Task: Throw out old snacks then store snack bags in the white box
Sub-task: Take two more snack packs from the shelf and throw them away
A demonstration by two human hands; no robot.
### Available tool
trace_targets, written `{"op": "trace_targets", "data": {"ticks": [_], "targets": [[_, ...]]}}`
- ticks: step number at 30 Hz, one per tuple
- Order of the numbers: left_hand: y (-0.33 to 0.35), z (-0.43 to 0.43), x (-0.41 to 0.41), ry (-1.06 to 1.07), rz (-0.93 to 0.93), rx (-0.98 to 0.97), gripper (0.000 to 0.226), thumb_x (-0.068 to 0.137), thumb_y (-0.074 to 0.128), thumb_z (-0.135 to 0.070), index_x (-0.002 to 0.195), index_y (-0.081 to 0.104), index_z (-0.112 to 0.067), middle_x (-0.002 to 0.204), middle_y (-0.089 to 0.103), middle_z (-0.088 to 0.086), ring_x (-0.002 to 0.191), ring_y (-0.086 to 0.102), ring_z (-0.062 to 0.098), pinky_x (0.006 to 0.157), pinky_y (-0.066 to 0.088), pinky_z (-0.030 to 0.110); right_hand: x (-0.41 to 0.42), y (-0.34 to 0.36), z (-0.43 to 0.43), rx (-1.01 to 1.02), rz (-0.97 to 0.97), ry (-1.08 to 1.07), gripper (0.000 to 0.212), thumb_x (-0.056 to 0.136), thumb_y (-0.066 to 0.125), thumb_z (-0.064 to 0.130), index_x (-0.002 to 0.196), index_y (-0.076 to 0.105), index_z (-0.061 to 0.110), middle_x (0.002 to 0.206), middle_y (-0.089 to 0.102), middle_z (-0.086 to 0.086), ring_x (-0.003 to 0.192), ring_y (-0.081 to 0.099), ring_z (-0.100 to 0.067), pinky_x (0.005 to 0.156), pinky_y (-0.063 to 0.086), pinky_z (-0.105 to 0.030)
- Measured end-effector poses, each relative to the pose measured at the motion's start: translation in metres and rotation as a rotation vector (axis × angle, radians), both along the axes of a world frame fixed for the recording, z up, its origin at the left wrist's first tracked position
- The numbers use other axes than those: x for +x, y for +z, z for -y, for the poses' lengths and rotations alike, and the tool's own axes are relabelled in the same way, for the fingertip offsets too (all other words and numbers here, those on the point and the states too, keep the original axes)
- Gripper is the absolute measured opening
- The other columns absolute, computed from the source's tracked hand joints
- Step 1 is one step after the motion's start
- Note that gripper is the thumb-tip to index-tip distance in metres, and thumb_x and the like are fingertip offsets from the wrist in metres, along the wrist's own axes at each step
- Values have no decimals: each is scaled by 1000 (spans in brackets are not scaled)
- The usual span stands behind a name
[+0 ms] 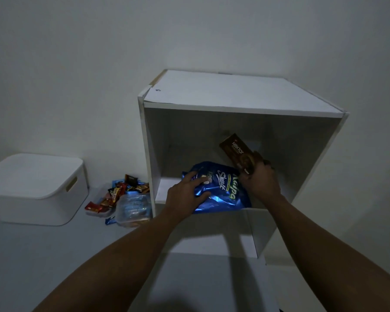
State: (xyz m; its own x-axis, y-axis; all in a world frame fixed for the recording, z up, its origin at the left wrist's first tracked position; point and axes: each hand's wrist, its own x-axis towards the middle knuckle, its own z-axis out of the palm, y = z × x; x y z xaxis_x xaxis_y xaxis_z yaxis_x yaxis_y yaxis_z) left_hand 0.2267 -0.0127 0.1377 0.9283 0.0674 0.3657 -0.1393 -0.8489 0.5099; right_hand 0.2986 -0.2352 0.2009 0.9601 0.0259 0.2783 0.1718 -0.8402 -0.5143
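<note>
Foil bag point(223, 195), left hand point(185, 194); rectangular carton point(235, 152), right hand point(260, 180).

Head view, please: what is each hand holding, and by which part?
Right hand grips the Nextar packet by its lower end; left hand holds the blue bag at its left edge.

Both arms bare, stretched forward. Left arm point(122, 255) enters at 7 o'clock and runs toward 1 o'clock, wrist straight. Left hand point(186, 192) palm down, fingers spread over blue snack bag point(225, 194), thumb under a fold, pinching it. Right arm point(324, 244) enters at 5 o'clock and runs toward 11 o'clock. Right hand point(260, 180) sits at 3 o'clock of the left, near, not touching. Its back faces the camera, fingers curled round the lower end of brown packet point(234, 149).
</note>
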Motion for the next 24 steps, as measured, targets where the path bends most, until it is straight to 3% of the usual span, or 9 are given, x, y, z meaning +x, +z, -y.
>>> {"op": "trace_targets", "data": {"ticks": [6, 9, 12, 15, 18, 24], "targets": [[-2, -2, -4, -9, -16, -41, 57, 81, 72, -47, 134, 59, -30, 150, 43, -7, 127, 53, 19, 97, 48, 33, -8, 5, -1, 103, 21, 21, 80, 78, 73, 28, 148, 37, 18, 125, 58, -26, 112, 59, -42, 89, 51, -41], [-5, 8, -11, -42, -36, 4, 68, 68, 70, -72, 121, 67, -30, 152, 41, -5, 133, 46, 17, 101, 46, 32, -10, 6, -1, 119, 13, 44, 76, 78, 71, 33, 145, 38, 20, 124, 60, -22, 110, 61, -40, 86, 52, -40], [-9, 16, -14, -24, 22, 123, 94, 52, 42, -101, 112, 67, -34, 153, 36, -1, 142, 31, 29, 114, 30, 49, -11, 7, 2, 135, 4, 55, 73, 75, 71, 41, 140, 41, 24, 121, 62, -18, 107, 63, -37, 84, 55, -39], [-3, 24, -11, 31, 20, 256, 97, 55, 31, -103, 121, 58, -38, 163, 14, -1, 151, 0, 32, 115, -4, 67, -10, 4, 7, 142, 4, 58, 74, 74, 68, 47, 139, 40, 27, 121, 62, -15, 107, 64, -34, 83, 58, -44], [13, 40, -8, 37, -12, 337, 99, 60, 32, -100, 135, 47, -38, 165, 10, 1, 151, -5, 34, 110, -8, 72, -11, 5, 9, 144, 20, 75, 75, 71, 65, 50, 138, 41, 26, 119, 63, -14, 105, 64, -33, 82, 58, -43], [15, 55, 9, -7, -381, 237, 108, 61, 33, -100, 153, 13, -46, 166, -4, 2, 149, -15, 39, 106, -13, 76, -12, 8, 12, 144, 45, 67, 76, 76, 68, 40, 143, 38, 24, 125, 59, -18, 111, 60, -37, 85, 55, -44]]}}
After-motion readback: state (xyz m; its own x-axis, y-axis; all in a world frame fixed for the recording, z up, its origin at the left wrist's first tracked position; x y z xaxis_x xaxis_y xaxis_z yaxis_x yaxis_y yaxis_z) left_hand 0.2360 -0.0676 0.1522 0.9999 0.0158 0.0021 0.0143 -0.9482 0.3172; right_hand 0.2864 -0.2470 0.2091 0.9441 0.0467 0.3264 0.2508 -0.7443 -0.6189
